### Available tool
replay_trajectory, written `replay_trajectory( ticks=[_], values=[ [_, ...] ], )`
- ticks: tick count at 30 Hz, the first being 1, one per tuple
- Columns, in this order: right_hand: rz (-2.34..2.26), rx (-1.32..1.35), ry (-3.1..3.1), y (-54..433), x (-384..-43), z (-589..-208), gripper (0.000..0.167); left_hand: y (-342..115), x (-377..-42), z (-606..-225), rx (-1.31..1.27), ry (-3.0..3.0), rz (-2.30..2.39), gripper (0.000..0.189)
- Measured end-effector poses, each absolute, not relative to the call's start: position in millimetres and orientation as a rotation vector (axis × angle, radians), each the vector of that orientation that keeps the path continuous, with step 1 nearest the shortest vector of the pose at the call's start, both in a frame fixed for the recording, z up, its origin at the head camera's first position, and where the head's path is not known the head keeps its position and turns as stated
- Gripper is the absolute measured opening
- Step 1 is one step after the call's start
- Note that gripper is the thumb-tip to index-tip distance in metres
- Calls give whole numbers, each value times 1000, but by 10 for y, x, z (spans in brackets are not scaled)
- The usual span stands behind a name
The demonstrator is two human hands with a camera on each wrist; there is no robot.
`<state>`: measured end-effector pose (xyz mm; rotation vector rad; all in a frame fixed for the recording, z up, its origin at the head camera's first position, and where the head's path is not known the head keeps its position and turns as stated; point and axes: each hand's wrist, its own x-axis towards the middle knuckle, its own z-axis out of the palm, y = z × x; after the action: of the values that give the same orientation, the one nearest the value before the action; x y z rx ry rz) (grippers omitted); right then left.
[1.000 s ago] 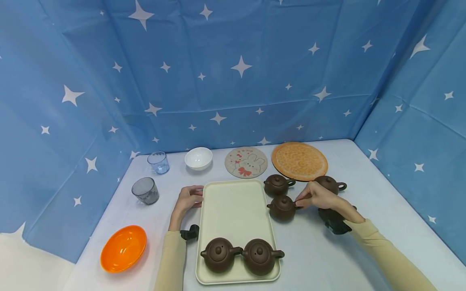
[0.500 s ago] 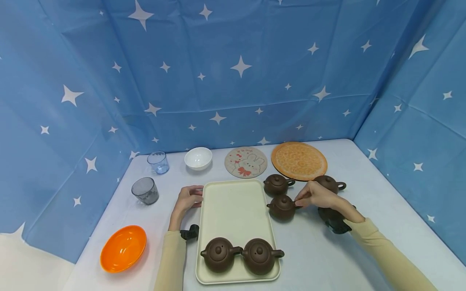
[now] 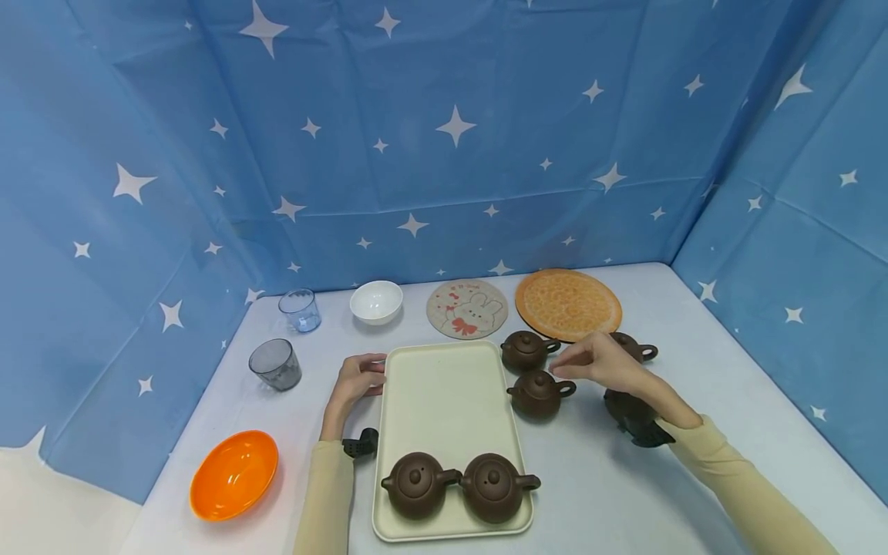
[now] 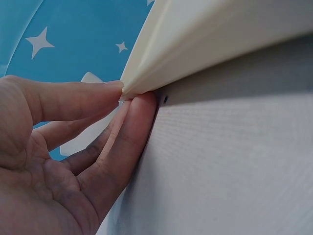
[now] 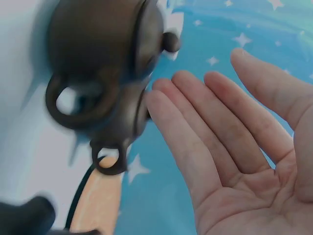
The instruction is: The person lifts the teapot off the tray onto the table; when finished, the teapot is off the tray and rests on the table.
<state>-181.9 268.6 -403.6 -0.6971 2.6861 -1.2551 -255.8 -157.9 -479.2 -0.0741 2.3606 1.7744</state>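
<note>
At the left edge of a cream tray (image 3: pixel 447 408), my left hand (image 3: pixel 357 379) pinches the rim; in the left wrist view the thumb is above the rim (image 4: pixel 142 81) and fingers lie beneath it. Two dark brown teapots, a left one (image 3: pixel 412 493) and a right one (image 3: pixel 491 497), sit on the tray's near end. My right hand (image 3: pixel 605 362) is held just above and right of another brown teapot (image 3: pixel 536 397), holding nothing. The right wrist view shows this hand (image 5: pixel 244 147) with fingers extended, apart from the teapot's handle (image 5: pixel 73 120). Behind that teapot stands another teapot (image 3: pixel 523 353).
Two more teapots, a far one (image 3: pixel 630 348) and a near one (image 3: pixel 627 408), are partly hidden by the right arm. Round mats, bunny (image 3: pixel 472 308) and orange (image 3: pixel 569 304), lie behind. Leftward stand a white bowl (image 3: pixel 377 302), blue glass (image 3: pixel 300 311), grey glass (image 3: pixel 275 364) and orange bowl (image 3: pixel 234 475).
My right hand has let go of the nearer teapot's handle and lifted slightly up from it. That teapot stays in place, its handle now visible. The left hand keeps its hold on the tray.
</note>
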Motion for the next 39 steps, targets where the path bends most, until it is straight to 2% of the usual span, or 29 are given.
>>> replay_trajectory(
  ticks=[13, 26, 39],
  values=[
    [-1308, -834, 2595, 2313, -1493, -3882, 21, -1567, -2562, -4785, -78, 2367, 1767, 48],
    [-1370, -850, 2323, 2025, -1183, -4277, 21, -1572, -2553, -4772, -63, 2371, 1769, 47],
    [-1420, -752, 2226, 1996, -1003, -4362, 17, -1572, -2557, -4783, -66, 2376, 1763, 47]
  ],
)
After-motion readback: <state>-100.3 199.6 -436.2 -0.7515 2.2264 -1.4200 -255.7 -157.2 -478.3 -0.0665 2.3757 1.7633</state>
